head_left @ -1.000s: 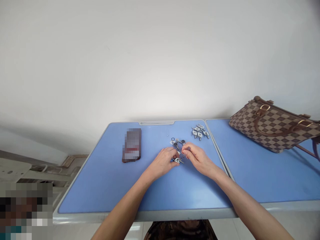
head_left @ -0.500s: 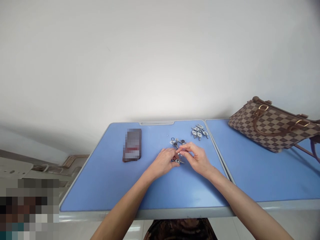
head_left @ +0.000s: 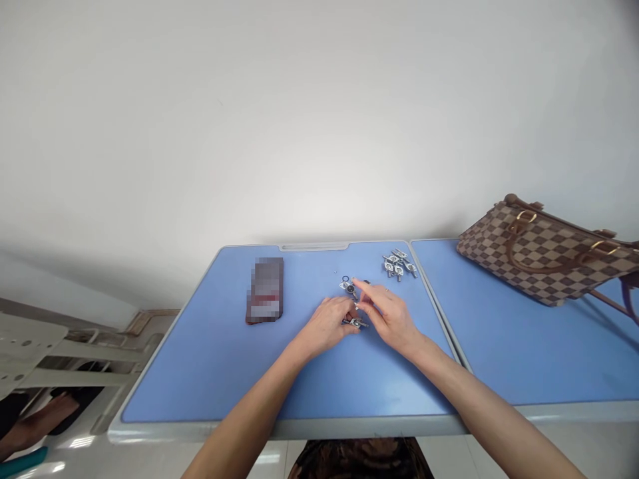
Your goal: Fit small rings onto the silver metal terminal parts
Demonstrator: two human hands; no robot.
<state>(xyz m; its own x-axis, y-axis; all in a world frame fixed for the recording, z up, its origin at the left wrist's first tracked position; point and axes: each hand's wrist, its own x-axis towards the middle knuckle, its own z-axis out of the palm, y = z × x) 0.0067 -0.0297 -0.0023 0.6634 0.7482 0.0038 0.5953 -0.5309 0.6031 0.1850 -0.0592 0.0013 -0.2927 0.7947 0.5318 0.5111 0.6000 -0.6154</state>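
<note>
My left hand [head_left: 327, 322] rests low over the blue table [head_left: 210, 359], its fingers closed on a small silver metal part [head_left: 356, 323] with a thin shaft sticking out to the right. Just right of it is my right hand [head_left: 392, 319], index finger stretched forward and thumb apart from it, with nothing visible between them. Beyond my fingertips lies another metal fitting with a dark round centre [head_left: 350, 289], and a small black ring [head_left: 345, 279] is beside it. A further dark piece is mostly hidden behind my right hand.
Several similar metal fittings [head_left: 398, 265] lie in a pile at the back right of the table. A phone [head_left: 266, 291], partly pixelated, lies at left. A checkered handbag [head_left: 549, 253] stands on the adjoining table. Part of a person's leg [head_left: 42, 422] shows at lower left.
My right index finger has stretched forward, away from the thumb, opening the earlier pinch. My left hand and the metal part in it have stayed nearly still.
</note>
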